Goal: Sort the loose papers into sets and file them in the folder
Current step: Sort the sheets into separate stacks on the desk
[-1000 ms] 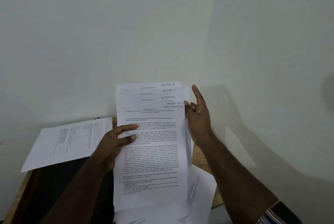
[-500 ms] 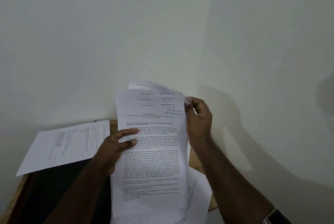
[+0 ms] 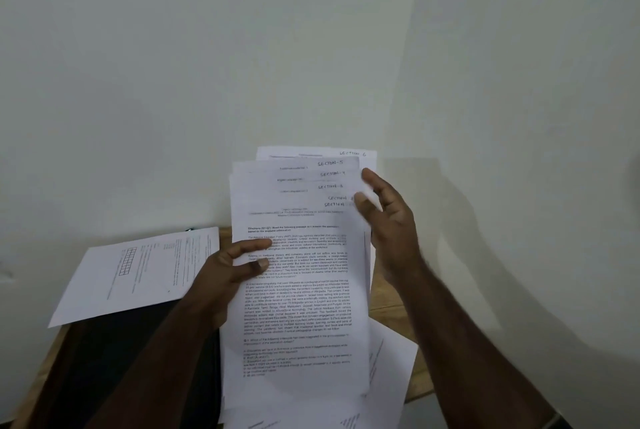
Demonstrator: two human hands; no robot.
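1. A fanned stack of printed papers [image 3: 298,290] is held upright above a small wooden table [image 3: 389,297]; every place below is given relative to this stack.
2. The tops of the sheets are staggered, so handwritten labels show one above another near the upper right corner: "Section-5", "Section-4", and further ones that are blurred; a rearmost sheet reads something like "Section 6".
3. The left hand [image 3: 232,272] grips the stack at its left edge, thumb laid across the front page and fingers curled behind it.
4. The right hand [image 3: 388,224] is at the stack's upper right edge, fingers loosely spread and fairly straight, fingertips [image 3: 367,174] against the sheets' corners; motion blur hides whether any sheet is pinched.
5. To the left of the stack, a separate printed sheet [image 3: 138,272] with a small grid lies flat, partly overhanging the table's left side.
6. Below that sheet and left of the stack's lower half lies a dark folder [image 3: 145,359], flat on the table.
7. Under and to the lower right of the stack, more loose sheets [image 3: 391,369] lie on the table, sticking out past its front edge.
8. Behind the stack rises a plain pale wall [image 3: 242,47].
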